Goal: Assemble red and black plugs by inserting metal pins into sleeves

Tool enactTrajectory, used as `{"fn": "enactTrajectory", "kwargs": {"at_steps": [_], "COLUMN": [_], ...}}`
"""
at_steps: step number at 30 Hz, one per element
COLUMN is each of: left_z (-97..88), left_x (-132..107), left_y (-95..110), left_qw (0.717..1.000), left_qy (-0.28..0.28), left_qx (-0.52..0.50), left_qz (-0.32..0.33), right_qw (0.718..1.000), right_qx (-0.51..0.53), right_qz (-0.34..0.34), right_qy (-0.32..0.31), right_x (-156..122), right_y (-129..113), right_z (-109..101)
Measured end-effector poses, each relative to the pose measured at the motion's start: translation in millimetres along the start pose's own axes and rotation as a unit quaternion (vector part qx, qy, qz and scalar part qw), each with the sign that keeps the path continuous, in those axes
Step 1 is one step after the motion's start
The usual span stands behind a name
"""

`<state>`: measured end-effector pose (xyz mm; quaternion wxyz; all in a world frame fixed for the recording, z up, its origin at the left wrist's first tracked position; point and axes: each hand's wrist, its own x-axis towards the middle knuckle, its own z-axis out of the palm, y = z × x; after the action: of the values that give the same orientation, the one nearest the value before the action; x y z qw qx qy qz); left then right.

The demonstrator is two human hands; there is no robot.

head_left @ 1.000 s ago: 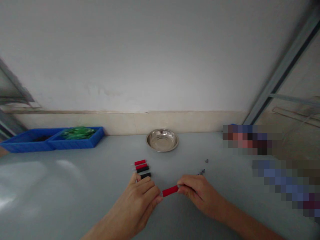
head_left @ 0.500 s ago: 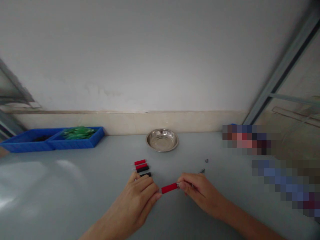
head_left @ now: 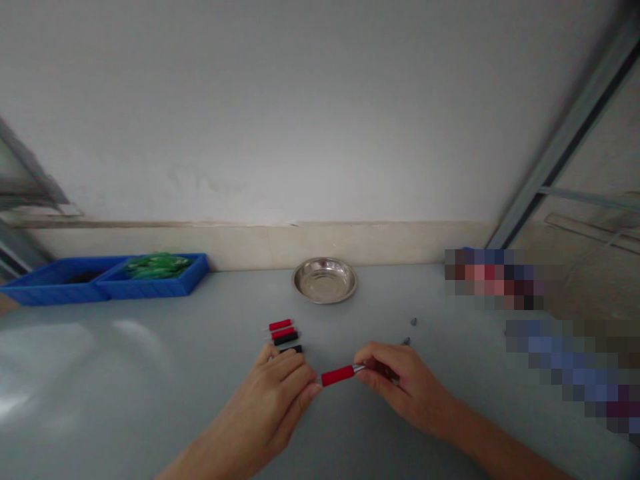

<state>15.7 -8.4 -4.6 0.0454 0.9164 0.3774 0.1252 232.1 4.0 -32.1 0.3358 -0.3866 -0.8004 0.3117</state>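
Both hands are closed on one pen part with a red grip [head_left: 337,376], held slightly tilted above the table. My left hand [head_left: 281,393] pinches its left end, which the fingers mostly hide. At the other end, my right hand [head_left: 395,383] pinches around a small silver cone-shaped pen tip [head_left: 359,367] against the red grip. Just beyond my left hand lie similar pen parts, two red [head_left: 280,325] and two black [head_left: 286,339], the nearest partly covered by that hand. Past my right hand are a few small silver tips [head_left: 414,321].
A round steel dish [head_left: 325,281] stands at the back against the wall. Two joined blue trays [head_left: 150,288] sit at the back left, one with green pieces, the other with dark ones. At the right, a blurred-out area [head_left: 493,279] hides its contents.
My right fingers have shifted slightly, and more of the silver tip shows at the end of the red grip. My left hand is nearly still.
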Motion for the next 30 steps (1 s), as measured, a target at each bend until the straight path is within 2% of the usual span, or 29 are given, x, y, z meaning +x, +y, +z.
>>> {"fn": "enactTrajectory", "kwargs": {"at_steps": [5,12,20,26,30], "left_z": [-0.7,0.5,0.2,0.8,1.8], "left_x": [-0.5,-0.2,0.6,0.7,-0.1], "left_y": [0.1,-1.5,0.4,0.7,0.1], "left_qw": [1.000,1.000,0.999,0.999,1.000], "left_qy": [0.014,0.016,0.037,0.029,0.023], "left_qx": [0.006,0.001,-0.010,-0.004,-0.009], "left_qz": [0.005,0.000,0.014,0.028,0.017], "right_qw": [1.000,0.999,0.999,0.998,0.999], "right_qx": [-0.007,0.041,0.030,0.036,0.022], "right_qz": [-0.003,0.015,0.026,0.021,0.015], "right_qy": [0.005,-0.010,-0.026,-0.044,-0.028], "right_x": [0.4,0.0,0.5,1.9,1.2], "right_y": [0.4,-3.6,-3.6,-4.3,-3.2], "right_z": [-0.9,-2.5,-2.1,-2.2,-1.8]}}
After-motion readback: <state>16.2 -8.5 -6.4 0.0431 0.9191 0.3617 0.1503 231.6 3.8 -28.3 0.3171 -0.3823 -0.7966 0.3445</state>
